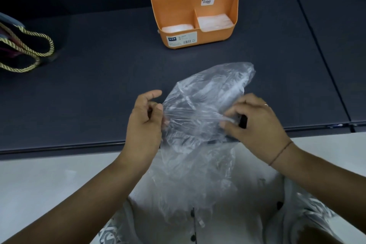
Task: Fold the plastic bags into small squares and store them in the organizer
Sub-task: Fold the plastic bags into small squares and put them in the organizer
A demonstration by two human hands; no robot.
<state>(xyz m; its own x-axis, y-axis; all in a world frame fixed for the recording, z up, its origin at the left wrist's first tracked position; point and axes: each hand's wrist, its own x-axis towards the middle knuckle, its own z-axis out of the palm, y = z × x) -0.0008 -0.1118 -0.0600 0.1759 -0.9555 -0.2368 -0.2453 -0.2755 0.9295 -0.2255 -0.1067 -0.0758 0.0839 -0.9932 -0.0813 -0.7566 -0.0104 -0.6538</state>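
Item: clear plastic bag (pixel 200 109), unfolded and crumpled, held up well in front of the organizer (pixel 217 4). Left hand (pixel 145 117) pinches one edge, right hand (pixel 255 121) the other. Risk: slick film may slip or crease askew. Organizer: folded bags (pixel 214 23) inside; front barcode sticker (pixel 182 40) and inner barcode sticker (pixel 208 0), print unreadable.

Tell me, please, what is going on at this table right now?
A person is working on a clear plastic bag, held over the near edge of the dark table. The left hand pinches one side and the right hand grips the other. The bag is crumpled, not yet folded. Further back stands an orange organizer with folded bags in its compartments.
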